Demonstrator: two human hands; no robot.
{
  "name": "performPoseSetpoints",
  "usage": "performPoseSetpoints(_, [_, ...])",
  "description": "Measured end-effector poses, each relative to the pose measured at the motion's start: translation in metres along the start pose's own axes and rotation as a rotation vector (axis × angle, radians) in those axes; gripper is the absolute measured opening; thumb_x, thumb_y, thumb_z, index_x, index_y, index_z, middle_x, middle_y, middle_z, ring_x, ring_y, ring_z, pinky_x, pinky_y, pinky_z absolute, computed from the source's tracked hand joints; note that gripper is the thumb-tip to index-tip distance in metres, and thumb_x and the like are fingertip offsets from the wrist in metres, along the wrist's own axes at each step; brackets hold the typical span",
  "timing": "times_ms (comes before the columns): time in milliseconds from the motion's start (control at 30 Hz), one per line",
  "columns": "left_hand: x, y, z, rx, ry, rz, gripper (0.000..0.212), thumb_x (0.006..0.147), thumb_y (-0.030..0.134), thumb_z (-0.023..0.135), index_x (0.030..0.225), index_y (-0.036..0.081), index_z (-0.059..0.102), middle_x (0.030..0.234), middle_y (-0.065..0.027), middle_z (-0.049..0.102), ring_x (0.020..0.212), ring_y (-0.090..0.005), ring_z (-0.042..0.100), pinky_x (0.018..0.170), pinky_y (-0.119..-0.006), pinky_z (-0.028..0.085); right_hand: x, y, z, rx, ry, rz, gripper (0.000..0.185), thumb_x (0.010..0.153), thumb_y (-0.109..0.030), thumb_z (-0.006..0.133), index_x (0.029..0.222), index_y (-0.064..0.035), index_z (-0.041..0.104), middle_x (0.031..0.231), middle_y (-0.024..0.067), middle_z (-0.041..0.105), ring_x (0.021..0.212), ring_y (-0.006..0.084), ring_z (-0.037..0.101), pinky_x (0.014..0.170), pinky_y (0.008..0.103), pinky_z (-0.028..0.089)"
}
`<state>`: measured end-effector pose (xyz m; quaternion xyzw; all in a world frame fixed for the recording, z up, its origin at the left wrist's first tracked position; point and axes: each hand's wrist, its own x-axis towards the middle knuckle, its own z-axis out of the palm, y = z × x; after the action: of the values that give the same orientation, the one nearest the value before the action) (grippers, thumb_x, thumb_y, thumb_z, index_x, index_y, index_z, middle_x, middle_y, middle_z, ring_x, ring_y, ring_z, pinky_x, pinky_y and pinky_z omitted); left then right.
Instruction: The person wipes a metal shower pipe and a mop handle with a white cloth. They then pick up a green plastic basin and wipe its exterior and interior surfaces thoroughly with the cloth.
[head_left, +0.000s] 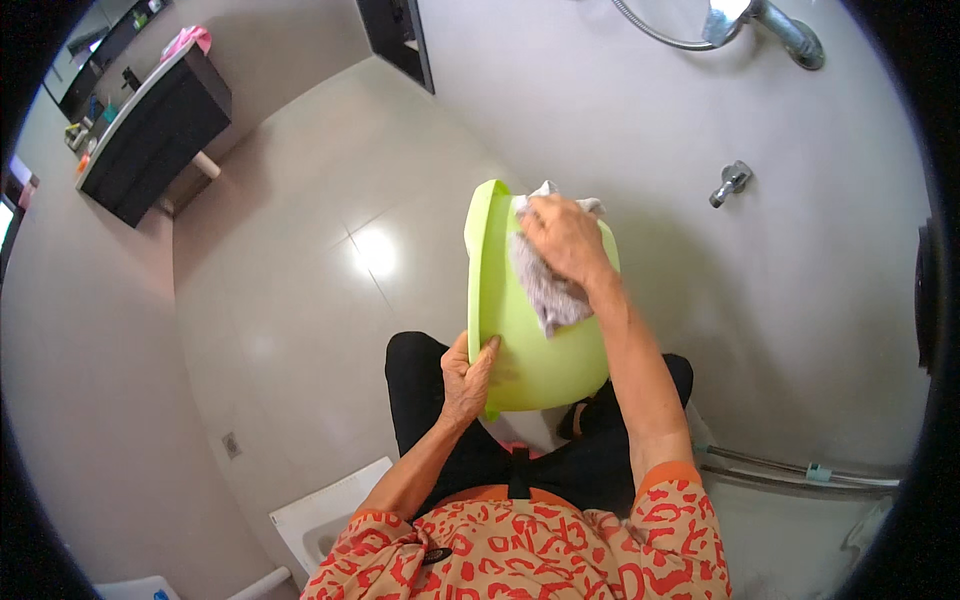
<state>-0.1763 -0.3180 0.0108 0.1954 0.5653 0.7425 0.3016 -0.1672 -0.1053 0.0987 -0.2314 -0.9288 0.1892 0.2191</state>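
A lime-green plastic basin (547, 367) is tilted on its side above my knees, its rim facing left and its outer wall turned towards my right arm. My left hand (466, 379) grips the lower part of the rim, thumb on the outer side. Pressed against the outer wall, my right hand (564, 238) holds a greyish-white cloth (544, 289), which hangs down below the palm and bunches up beyond the fingers. The basin's inside is hidden.
A wall tap (731, 182) and a shower mixer (780, 30) with a hose are on the right wall. A dark vanity cabinet (157, 135) stands far left. Metal rails (795, 466) lie at lower right, a white ceramic fixture (300, 517) at lower left, and a floor drain (231, 445) nearby.
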Motion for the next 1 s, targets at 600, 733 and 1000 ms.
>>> performPoseSetpoints(600, [-0.018, -0.037, -0.026, 0.06, 0.013, -0.073, 0.023, 0.092, 0.014, 0.056, 0.107, -0.003, 0.059, 0.089, -0.0012, 0.062, 0.076, -0.0062, 0.054, 0.066, -0.022, 0.046, -0.032, 0.063, 0.038, 0.137, -0.119, 0.18, 0.032, 0.081, -0.013, 0.046, 0.108, -0.0011, 0.059, 0.102, 0.0195, 0.061, 0.097, 0.0318, 0.059, 0.086, 0.0447, 0.044])
performPoseSetpoints(733, [-0.017, -0.046, -0.025, 0.049, 0.007, -0.073, 0.024, 0.092, 0.014, 0.056, 0.108, -0.003, 0.058, 0.089, -0.0013, 0.062, 0.076, -0.0061, 0.054, 0.066, -0.022, 0.045, -0.03, 0.105, 0.029, 0.393, -0.2, 0.518, 0.028, 0.082, -0.016, 0.049, 0.103, 0.0006, 0.058, 0.098, 0.0211, 0.062, 0.092, 0.0374, 0.059, 0.081, 0.0454, 0.045])
performPoseSetpoints(1000, [-0.018, -0.057, -0.026, 0.072, 0.002, -0.118, 0.018, 0.092, 0.014, 0.056, 0.1, -0.002, 0.059, 0.083, 0.0009, 0.06, 0.072, -0.0053, 0.052, 0.062, -0.021, 0.044, -0.124, 0.035, 0.052, 0.112, 0.152, 0.059, 0.041, 0.073, 0.003, 0.055, 0.114, 0.0019, 0.055, 0.114, 0.0216, 0.056, 0.107, 0.0372, 0.054, 0.092, 0.0417, 0.043])
